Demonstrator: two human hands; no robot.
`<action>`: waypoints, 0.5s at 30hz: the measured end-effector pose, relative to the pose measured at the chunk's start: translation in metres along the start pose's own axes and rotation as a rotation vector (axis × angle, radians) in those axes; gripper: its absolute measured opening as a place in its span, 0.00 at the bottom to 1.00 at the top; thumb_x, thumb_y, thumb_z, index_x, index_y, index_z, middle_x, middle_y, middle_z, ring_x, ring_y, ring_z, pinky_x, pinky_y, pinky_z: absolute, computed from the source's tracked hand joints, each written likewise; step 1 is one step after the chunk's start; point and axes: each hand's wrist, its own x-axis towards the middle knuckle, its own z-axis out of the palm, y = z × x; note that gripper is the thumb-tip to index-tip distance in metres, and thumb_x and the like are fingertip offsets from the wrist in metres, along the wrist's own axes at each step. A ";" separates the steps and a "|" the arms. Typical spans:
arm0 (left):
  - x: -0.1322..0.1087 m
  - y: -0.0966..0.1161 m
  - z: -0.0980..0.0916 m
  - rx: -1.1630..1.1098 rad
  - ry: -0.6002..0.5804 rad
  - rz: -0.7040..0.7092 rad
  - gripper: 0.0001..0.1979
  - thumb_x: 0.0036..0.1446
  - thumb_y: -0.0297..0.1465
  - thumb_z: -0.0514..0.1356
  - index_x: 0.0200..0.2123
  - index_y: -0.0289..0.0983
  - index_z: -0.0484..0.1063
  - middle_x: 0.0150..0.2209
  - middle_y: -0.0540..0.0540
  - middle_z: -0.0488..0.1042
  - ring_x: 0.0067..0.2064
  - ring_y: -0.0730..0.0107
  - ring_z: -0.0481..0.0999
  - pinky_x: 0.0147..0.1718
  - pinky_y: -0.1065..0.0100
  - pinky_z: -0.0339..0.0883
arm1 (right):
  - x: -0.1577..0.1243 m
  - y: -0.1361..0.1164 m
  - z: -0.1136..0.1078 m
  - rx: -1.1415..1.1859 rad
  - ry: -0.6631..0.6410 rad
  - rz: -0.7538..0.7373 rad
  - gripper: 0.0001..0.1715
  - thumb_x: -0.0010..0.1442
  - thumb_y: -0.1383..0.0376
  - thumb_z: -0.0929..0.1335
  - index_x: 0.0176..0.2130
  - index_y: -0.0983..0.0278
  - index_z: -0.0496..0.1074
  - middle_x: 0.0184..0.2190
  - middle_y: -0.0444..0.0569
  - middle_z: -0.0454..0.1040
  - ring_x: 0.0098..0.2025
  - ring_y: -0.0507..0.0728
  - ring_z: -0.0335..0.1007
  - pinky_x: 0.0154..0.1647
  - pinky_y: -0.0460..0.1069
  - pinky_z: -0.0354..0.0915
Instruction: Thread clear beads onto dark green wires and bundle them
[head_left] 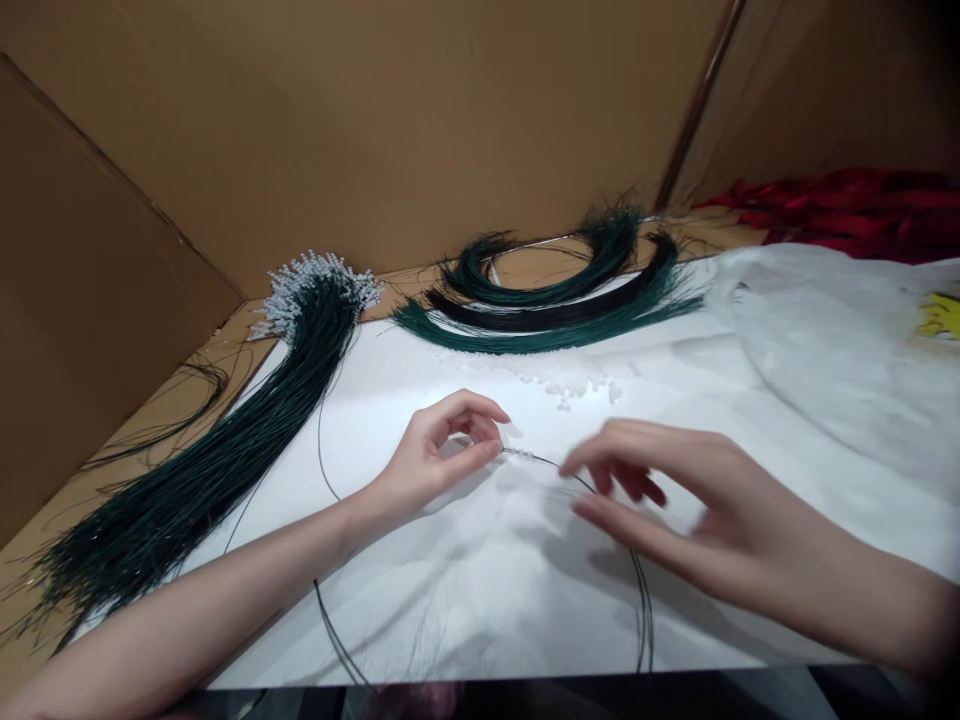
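My left hand (450, 445) pinches a thin dark wire (547, 461) between thumb and fingertips over the white board. A few small clear beads (517, 453) sit on the wire just right of those fingertips. My right hand (675, 500), slightly blurred, is beside the wire with thumb and index finger apart. From the beads the wire runs right, passing behind or under the right fingers. Dark strands hang down below the right hand, and others show below my left forearm. Loose pale beads (577, 385) lie scattered on the board (480, 620) beyond both hands.
At the left lies a thick bundle of dark green wires (247, 430) tipped with white beads (315, 285). Curved bundles of bare wire (547, 335) lie at the back. A clear plastic bag (832, 350) and red ribbon (862, 215) are at right. Cardboard walls (420, 120) surround the table.
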 end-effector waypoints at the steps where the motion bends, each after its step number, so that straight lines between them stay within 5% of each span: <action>1: 0.000 0.000 0.000 0.005 0.003 -0.005 0.10 0.58 0.30 0.64 0.44 0.37 0.71 0.33 0.48 0.73 0.36 0.72 0.73 0.38 0.70 0.65 | 0.016 0.000 0.002 -0.024 0.022 -0.009 0.07 0.62 0.61 0.69 0.42 0.59 0.72 0.30 0.47 0.72 0.29 0.53 0.65 0.28 0.48 0.63; 4: 0.000 0.000 0.000 0.021 0.016 -0.007 0.10 0.58 0.31 0.64 0.44 0.37 0.72 0.33 0.48 0.73 0.36 0.71 0.73 0.38 0.70 0.65 | 0.047 0.008 0.017 -0.056 0.024 0.021 0.12 0.60 0.60 0.69 0.44 0.61 0.70 0.37 0.49 0.72 0.31 0.53 0.64 0.31 0.49 0.62; 9: 0.002 -0.001 0.001 0.004 0.023 -0.003 0.11 0.58 0.32 0.64 0.43 0.37 0.71 0.33 0.48 0.73 0.36 0.71 0.73 0.38 0.71 0.66 | 0.059 0.021 0.041 -0.018 -0.008 0.037 0.06 0.59 0.63 0.68 0.34 0.64 0.70 0.25 0.42 0.68 0.26 0.50 0.59 0.29 0.46 0.56; 15: 0.003 -0.002 0.001 0.017 0.042 0.012 0.11 0.58 0.30 0.64 0.43 0.36 0.71 0.33 0.48 0.73 0.36 0.73 0.73 0.38 0.72 0.66 | 0.061 0.020 0.046 0.063 0.007 0.016 0.09 0.62 0.65 0.66 0.29 0.64 0.68 0.20 0.39 0.62 0.23 0.48 0.55 0.27 0.45 0.53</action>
